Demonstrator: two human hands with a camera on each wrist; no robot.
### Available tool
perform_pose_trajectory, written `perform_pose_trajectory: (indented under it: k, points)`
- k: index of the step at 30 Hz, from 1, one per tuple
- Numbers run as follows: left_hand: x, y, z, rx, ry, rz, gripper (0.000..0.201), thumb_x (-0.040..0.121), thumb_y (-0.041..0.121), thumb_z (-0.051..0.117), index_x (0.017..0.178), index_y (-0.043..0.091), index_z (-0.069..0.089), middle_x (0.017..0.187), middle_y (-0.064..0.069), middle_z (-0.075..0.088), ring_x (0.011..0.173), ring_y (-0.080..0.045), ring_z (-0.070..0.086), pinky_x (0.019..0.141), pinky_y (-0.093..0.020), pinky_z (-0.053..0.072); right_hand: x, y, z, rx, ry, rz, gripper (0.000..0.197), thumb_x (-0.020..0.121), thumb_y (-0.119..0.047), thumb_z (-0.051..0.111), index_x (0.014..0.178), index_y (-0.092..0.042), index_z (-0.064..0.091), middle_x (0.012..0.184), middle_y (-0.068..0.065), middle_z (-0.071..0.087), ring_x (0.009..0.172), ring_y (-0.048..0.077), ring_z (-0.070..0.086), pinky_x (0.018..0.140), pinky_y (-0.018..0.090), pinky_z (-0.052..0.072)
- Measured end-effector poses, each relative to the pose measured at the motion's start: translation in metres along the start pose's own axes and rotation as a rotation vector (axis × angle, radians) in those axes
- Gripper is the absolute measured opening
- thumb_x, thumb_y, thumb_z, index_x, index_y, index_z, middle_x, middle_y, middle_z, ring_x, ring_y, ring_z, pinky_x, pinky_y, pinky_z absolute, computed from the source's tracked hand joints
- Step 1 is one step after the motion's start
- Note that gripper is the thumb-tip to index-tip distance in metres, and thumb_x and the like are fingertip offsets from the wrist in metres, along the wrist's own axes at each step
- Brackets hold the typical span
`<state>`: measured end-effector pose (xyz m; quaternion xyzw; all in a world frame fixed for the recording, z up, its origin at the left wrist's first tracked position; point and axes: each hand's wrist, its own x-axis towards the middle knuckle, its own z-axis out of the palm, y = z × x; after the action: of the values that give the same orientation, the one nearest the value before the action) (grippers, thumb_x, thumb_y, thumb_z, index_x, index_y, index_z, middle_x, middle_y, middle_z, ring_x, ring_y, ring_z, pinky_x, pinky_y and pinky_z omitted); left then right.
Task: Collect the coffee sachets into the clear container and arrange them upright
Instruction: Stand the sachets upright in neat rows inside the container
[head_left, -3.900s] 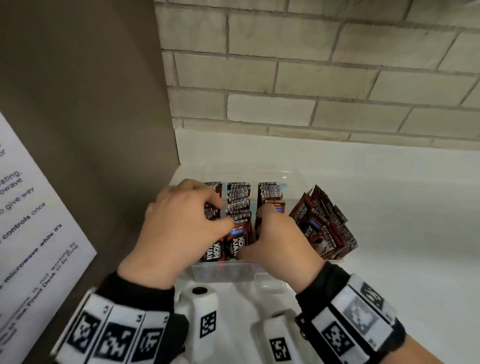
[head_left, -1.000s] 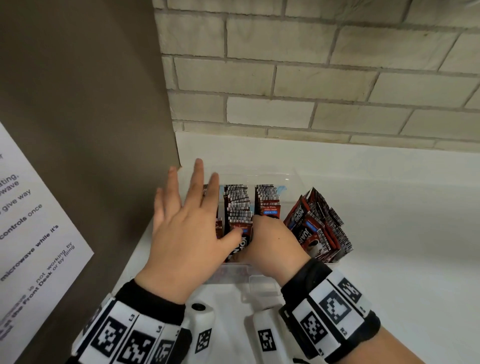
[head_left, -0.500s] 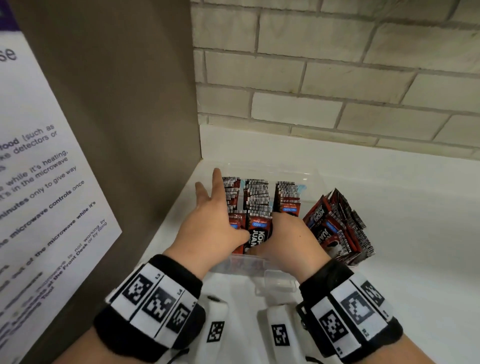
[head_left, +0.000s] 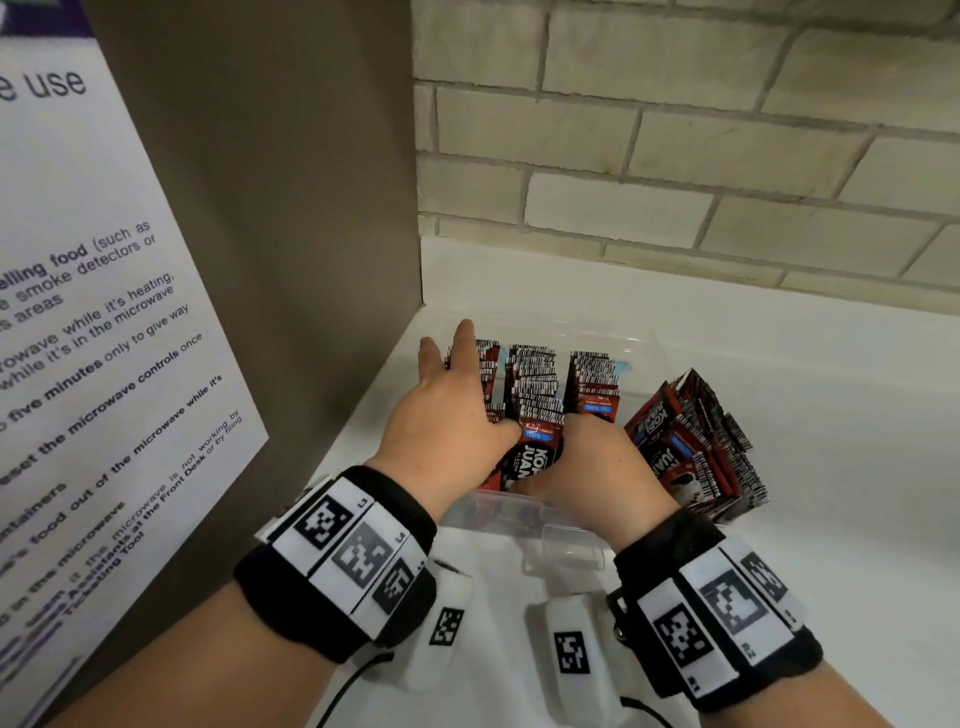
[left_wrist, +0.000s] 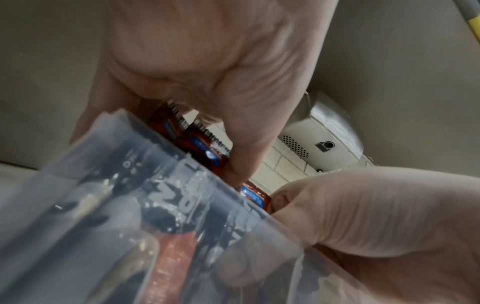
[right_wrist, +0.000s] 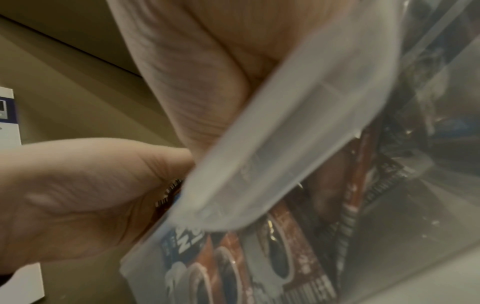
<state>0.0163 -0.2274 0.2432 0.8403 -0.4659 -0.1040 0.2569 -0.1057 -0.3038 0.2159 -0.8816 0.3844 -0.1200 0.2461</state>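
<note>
A clear container (head_left: 498, 514) stands on the white counter in the corner, with three rows of red-brown coffee sachets (head_left: 535, 384) standing upright in it. My left hand (head_left: 447, 410) lies over the left row with its fingers stretched forward, and its thumb touches the front sachet (head_left: 535, 457) of the middle row. My right hand (head_left: 592, 467) curls down into the container's front, where it grips the front sachets; its fingertips are hidden. A further bundle of sachets (head_left: 696, 441) leans against the container's right side, outside it. The container wall (left_wrist: 130, 205) (right_wrist: 285, 123) blurs both wrist views.
A brown panel (head_left: 260, 208) with a printed notice (head_left: 78, 312) closes off the left side, right beside the container. A brick wall (head_left: 675, 156) runs along the back. The white counter (head_left: 831, 493) extends to the right. A clear latch tab (head_left: 566, 545) sticks out at the container's front.
My left hand, earlier curled on the left sachets, has stretched its fingers out flat over that row. The right hand stays at the container's front. The head view has shifted.
</note>
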Motion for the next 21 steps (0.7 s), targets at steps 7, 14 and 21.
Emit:
perform_pose_trajectory:
  k: [7,14,21]
  points:
    - [-0.0008,-0.0004,0.0038,0.056,-0.006,0.018,0.099,0.079,0.035,0.068,0.154,0.022,0.004,0.153,-0.019,0.025,0.124,-0.034,0.051,0.089,-0.032,0.045,-0.0008,-0.0004,-0.0009,0.035,-0.006,0.030,0.032,0.069,-0.026,0.075,0.096,-0.013,0.065,0.092,0.001,0.066,0.089,0.018,0.062,0.073,0.028,0.052]
    - [0.0024,-0.0041,0.0052,0.072,-0.014,0.039,0.093,0.074,0.022,0.066,0.151,0.022,0.013,0.139,-0.016,0.039,0.113,-0.035,0.055,0.083,-0.035,0.049,-0.0022,-0.0015,-0.0019,0.052,0.000,0.028,0.025,0.072,-0.025,0.074,0.091,-0.011,0.064,0.088,0.003,0.065,0.086,0.019,0.062,0.074,0.029,0.053]
    - [-0.0006,-0.0044,0.0040,0.164,-0.017,0.047,0.102,0.069,0.027,0.073,0.151,0.025,0.011,0.143,-0.017,0.033,0.108,-0.034,0.059,0.075,-0.030,0.044,-0.0007,0.0007,0.0004,0.038,0.004,0.024,0.020,0.073,-0.022,0.073,0.090,-0.014,0.065,0.085,0.000,0.065,0.083,0.016,0.063,0.072,0.028,0.053]
